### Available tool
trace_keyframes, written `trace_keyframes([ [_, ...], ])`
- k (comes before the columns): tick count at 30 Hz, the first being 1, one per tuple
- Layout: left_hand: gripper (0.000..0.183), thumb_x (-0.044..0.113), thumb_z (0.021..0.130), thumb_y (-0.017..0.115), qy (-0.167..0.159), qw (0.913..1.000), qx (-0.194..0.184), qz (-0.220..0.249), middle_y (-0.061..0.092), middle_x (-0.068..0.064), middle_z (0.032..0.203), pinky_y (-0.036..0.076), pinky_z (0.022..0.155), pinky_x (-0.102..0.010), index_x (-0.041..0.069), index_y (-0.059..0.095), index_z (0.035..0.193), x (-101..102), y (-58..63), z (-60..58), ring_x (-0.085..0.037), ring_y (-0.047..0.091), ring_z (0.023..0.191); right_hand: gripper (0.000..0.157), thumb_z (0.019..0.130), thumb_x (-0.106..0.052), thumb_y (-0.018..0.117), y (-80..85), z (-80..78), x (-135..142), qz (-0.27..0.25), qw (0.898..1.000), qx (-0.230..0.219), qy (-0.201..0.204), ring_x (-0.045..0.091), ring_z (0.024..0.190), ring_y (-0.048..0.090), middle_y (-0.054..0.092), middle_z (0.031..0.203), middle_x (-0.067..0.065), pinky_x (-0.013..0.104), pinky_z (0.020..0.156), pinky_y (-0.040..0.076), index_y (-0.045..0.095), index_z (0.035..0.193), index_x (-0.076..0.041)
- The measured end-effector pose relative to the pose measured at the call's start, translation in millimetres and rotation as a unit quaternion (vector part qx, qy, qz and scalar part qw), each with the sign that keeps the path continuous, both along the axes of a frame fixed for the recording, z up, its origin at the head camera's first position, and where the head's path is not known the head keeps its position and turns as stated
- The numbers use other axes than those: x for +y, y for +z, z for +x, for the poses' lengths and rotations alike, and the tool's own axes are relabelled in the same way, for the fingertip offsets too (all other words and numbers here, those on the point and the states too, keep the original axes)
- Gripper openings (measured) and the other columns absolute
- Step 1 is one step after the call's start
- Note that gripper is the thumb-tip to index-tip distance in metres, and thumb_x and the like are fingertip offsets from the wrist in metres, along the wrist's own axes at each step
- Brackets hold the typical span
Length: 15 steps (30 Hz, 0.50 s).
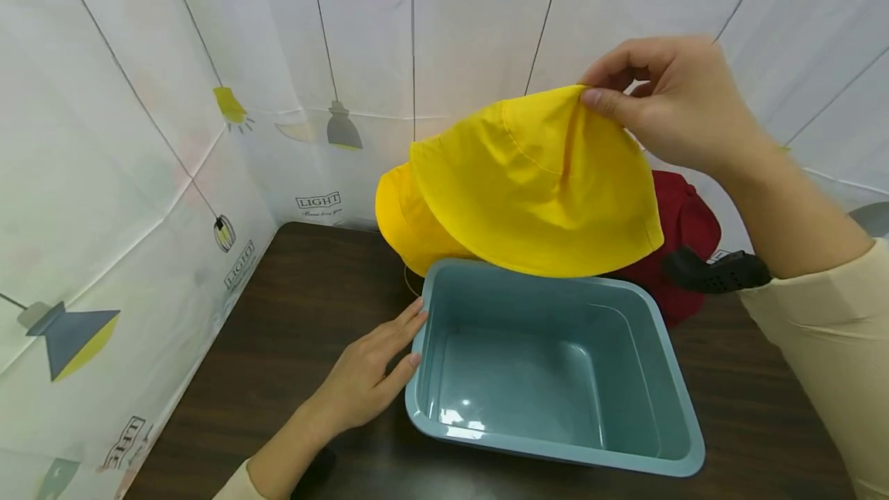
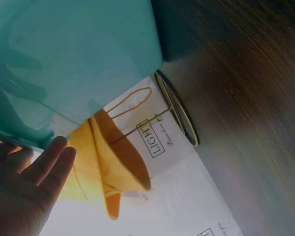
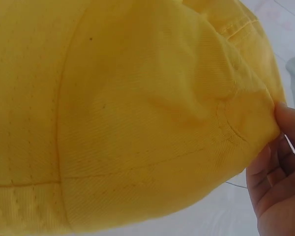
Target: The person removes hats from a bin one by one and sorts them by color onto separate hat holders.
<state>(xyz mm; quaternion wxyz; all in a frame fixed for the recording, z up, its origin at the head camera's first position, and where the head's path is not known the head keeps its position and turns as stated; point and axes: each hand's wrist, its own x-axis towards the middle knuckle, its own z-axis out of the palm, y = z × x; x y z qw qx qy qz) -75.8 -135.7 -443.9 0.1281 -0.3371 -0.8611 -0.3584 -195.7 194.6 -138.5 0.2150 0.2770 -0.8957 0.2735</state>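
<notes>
A yellow bucket hat (image 1: pixel 535 184) hangs over the far rim of a blue-green plastic basin (image 1: pixel 556 455). My right hand (image 1: pixel 684 103) pinches its crown between thumb and fingers, and in the right wrist view the cloth (image 3: pixel 137 123) bunches toward that grip. The left hand (image 1: pixel 368 380) lies against the basin's left rim, its fingers extended and touching the edge. Behind the held hat sits another yellow hat (image 1: pixel 396 211), partly hidden. The left wrist view shows it (image 2: pixel 120 162) with a loop of cord, on a thin metal stand (image 2: pixel 179 113) with a ring base.
A dark red cap (image 1: pixel 698 226) stands behind the basin at the right, partly covered by the held hat. The dark wooden table (image 1: pixel 278 330) meets a white printed curtain (image 1: pixel 458 29) at the back and left. A black device (image 1: pixel 718 272) sits at the right wrist.
</notes>
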Motion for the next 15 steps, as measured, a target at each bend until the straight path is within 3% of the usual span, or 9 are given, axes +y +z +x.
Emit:
trace_keyframes([
  [8,0.055,0.023,0.108,0.054,0.0,1.0,-0.008,-0.003,0.032,-0.004,0.17,0.045,0.113,-0.052,0.008,0.043,0.16,2.7,1.9,0.5,-0.025,0.045,0.148,0.018,0.101,-0.009,0.069,18.8,-16.1,-1.7,-0.023,0.999,0.028,-0.009,0.005,0.085,0.06,0.064,0.089,-0.021,0.009,0.079,0.049,0.078,0.11,0.003],
  [15,0.055,0.024,0.109,0.053,0.004,0.9999,-0.013,-0.003,0.031,-0.003,0.17,0.045,0.113,-0.053,0.009,0.043,0.16,3.3,1.2,0.7,-0.025,0.046,0.147,0.023,0.103,-0.012,0.067,30.1,-30.9,-8.0,-0.069,0.996,0.036,-0.038,0.003,0.087,0.06,0.063,0.091,-0.02,0.01,0.079,0.05,0.076,0.114,0.006],
])
